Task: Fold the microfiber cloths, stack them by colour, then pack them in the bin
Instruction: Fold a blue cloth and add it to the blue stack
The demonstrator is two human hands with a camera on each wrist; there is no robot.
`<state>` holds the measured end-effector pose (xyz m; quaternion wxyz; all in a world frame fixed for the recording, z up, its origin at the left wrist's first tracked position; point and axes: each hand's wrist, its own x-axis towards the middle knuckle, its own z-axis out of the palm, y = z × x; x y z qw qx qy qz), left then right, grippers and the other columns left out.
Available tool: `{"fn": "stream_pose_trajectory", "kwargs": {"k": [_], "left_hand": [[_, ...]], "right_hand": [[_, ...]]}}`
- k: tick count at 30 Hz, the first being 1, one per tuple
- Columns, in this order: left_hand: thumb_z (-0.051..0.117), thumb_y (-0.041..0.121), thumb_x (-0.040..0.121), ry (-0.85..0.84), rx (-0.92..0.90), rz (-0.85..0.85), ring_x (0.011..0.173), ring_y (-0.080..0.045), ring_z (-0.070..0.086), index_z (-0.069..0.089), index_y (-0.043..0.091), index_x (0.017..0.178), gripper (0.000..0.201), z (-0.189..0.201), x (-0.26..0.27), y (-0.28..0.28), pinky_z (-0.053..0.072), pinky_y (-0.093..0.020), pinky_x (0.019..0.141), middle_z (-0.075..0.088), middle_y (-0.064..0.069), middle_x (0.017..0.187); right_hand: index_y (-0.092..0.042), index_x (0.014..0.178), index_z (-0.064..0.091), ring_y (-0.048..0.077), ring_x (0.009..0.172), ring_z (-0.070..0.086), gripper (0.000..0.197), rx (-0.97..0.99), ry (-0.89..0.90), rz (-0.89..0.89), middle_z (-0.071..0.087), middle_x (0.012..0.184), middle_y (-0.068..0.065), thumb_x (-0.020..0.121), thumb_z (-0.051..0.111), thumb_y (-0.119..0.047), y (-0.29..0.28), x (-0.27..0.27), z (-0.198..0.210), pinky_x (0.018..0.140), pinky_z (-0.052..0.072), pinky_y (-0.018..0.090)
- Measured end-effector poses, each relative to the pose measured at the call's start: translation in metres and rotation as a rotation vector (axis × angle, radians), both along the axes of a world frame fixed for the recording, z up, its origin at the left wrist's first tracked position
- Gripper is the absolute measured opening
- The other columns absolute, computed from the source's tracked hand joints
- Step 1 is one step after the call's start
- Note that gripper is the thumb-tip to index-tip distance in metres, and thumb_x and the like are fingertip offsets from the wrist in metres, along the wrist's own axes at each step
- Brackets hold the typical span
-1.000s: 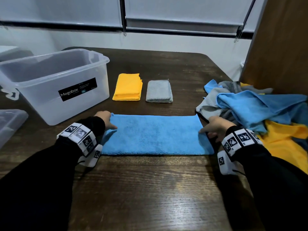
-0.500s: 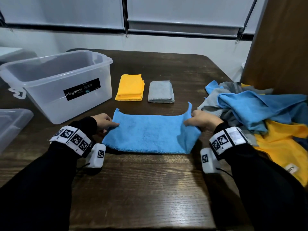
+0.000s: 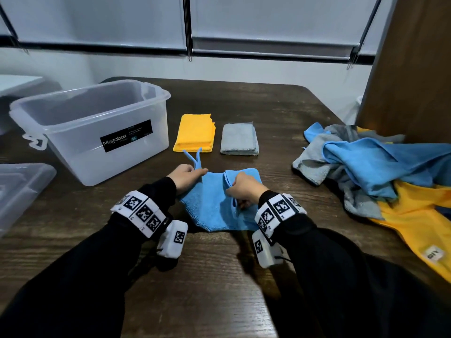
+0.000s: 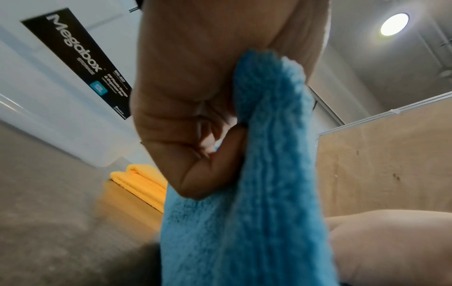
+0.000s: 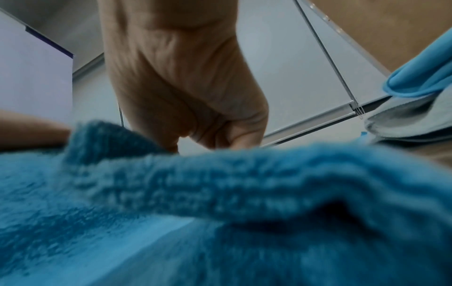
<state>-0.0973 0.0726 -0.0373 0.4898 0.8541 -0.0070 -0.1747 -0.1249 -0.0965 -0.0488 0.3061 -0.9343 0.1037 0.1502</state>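
A blue microfiber cloth [image 3: 214, 206] lies half folded on the dark table in front of me. My left hand [image 3: 188, 175] pinches its left end, lifted off the table, with two blue corners sticking up past the fingers; the left wrist view shows the cloth [image 4: 257, 174] clamped between thumb and curled fingers [image 4: 203, 174]. My right hand [image 3: 240, 189] grips the cloth's right edge and holds it over the middle. In the right wrist view the cloth [image 5: 220, 203] fills the lower half below the hand [image 5: 195, 96]. A folded yellow cloth [image 3: 195, 132] and a folded grey cloth [image 3: 239, 139] lie behind.
A clear plastic Megabox bin [image 3: 97, 128] stands at the back left, with a clear lid [image 3: 19, 189] at the left edge. A loose heap of blue, grey and yellow cloths [image 3: 380, 172] covers the right side below a wooden panel [image 3: 410, 69].
Both hands have come together towards the middle, carrying the blue cloth's ends inward. The cloth, spread long a second ago, is now bunched to about half its width.
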Motion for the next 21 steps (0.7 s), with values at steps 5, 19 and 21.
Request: {"fn": "stream_pose_trajectory", "kwargs": {"k": [5, 19, 21], "left_hand": [[0.051, 0.033, 0.094, -0.021, -0.032, 0.019, 0.067, -0.020, 0.038, 0.043, 0.012, 0.079, 0.027, -0.003, 0.001, -0.008, 0.029, -0.029, 0.061, 0.037, -0.011, 0.075], [0.058, 0.016, 0.092, -0.103, -0.233, 0.030, 0.057, -0.013, 0.034, 0.036, 0.015, 0.058, 0.040, -0.010, 0.002, -0.016, 0.029, -0.024, 0.058, 0.038, -0.003, 0.061], [0.060, 0.014, 0.090, -0.096, -0.231, 0.048, 0.057, -0.012, 0.038, 0.037, 0.014, 0.057, 0.040, -0.009, 0.003, -0.016, 0.031, -0.023, 0.059, 0.041, -0.003, 0.061]], "right_hand": [[-0.009, 0.096, 0.043, 0.025, 0.064, 0.059, 0.017, 0.076, -0.005, -0.001, 0.053, 0.082, 0.009, 0.090, 0.056, -0.019, 0.007, 0.003, -0.007, 0.046, 0.052, 0.030], [-0.010, 0.128, 0.046, 0.010, 0.068, 0.058, 0.027, 0.330, 0.209, 0.134, 0.059, 0.084, 0.001, 0.102, 0.039, -0.015, -0.006, -0.006, -0.003, 0.058, 0.046, 0.023], [-0.013, 0.130, 0.046, 0.010, 0.070, 0.059, 0.029, 0.366, 0.227, 0.143, 0.059, 0.087, 0.002, 0.102, 0.039, -0.016, -0.010, -0.007, -0.004, 0.059, 0.047, 0.023]]}}
